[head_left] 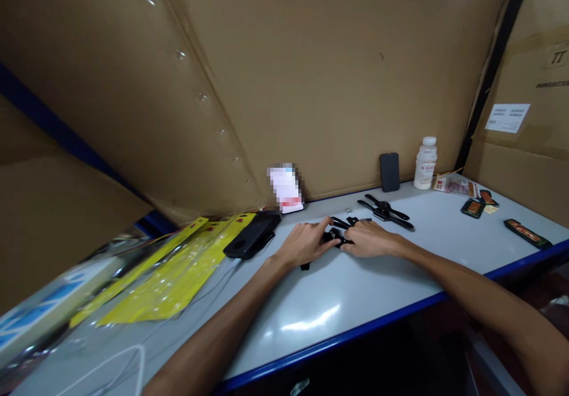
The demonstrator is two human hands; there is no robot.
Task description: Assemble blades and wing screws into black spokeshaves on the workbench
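My left hand reaches in from the left, thumb and fingers closed on a black two-handled tool that looks like a spokeshave. My right hand is closed on the same tool from the other side. Fingers cover much of it, so its exact parts are hard to make out. Below my left palm a black end piece pokes out over the table. Just behind the hands lies a small shiny metal piece. To the right, more black spokeshaves lie across each other.
Yellow-backed clear packages and a black device with a cable occupy the left of the grey table. A lit phone, a dark upright phone-like slab and a white bottle stand along the cardboard wall. Small packets lie right.
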